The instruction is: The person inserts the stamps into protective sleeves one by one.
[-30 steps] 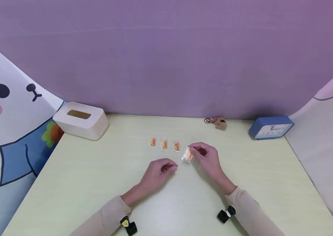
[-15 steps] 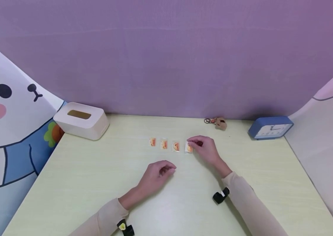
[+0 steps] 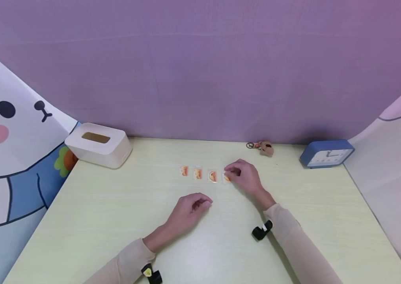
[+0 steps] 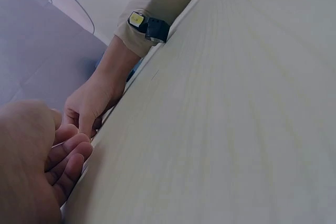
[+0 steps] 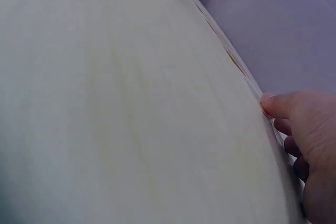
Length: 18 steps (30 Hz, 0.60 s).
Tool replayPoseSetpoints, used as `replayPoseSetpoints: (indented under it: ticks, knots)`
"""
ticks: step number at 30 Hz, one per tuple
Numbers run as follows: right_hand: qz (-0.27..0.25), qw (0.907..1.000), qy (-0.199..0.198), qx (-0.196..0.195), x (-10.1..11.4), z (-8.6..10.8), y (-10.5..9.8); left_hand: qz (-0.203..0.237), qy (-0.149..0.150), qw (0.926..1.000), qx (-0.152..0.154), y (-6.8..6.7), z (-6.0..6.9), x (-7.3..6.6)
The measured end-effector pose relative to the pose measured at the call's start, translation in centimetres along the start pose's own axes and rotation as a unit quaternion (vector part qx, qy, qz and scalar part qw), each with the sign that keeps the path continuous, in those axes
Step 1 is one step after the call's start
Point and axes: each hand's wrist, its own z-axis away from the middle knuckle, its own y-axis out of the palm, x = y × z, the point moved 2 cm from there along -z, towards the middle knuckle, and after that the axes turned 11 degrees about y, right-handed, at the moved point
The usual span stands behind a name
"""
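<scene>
Several small clear plastic packets with orange prints lie in a row on the table: a left packet (image 3: 184, 170), a second packet (image 3: 198, 174), a third packet (image 3: 212, 176) and, at the right end, a fourth packet (image 3: 226, 178). My right hand (image 3: 245, 177) pinches that fourth packet at its right side, covering part of it; in the right wrist view the thumb presses down at the table surface. Nearer the front, my left hand (image 3: 187, 211) rests on the table, fingers loosely curled with nothing in them, apart from the packets.
At the back left stands a white tissue box (image 3: 97, 144). A brown keychain (image 3: 265, 148) lies by the back edge. The blue clock (image 3: 327, 154) is at the back right. A purple curtain (image 3: 200, 79) hangs behind the table (image 3: 115, 213).
My right hand has moved away from me with the fourth packet, which has come down flat into line with the others. The left hand has barely shifted.
</scene>
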Motion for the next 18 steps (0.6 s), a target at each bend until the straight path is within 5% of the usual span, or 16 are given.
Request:
replayPoseSetpoints:
  ticks: [18]
  knots:
    - [0.008,0.9996,0.023,-0.011,0.18,0.24,-0.16,0.008,0.001,1.0000,0.004,-0.37,-0.01,-0.24]
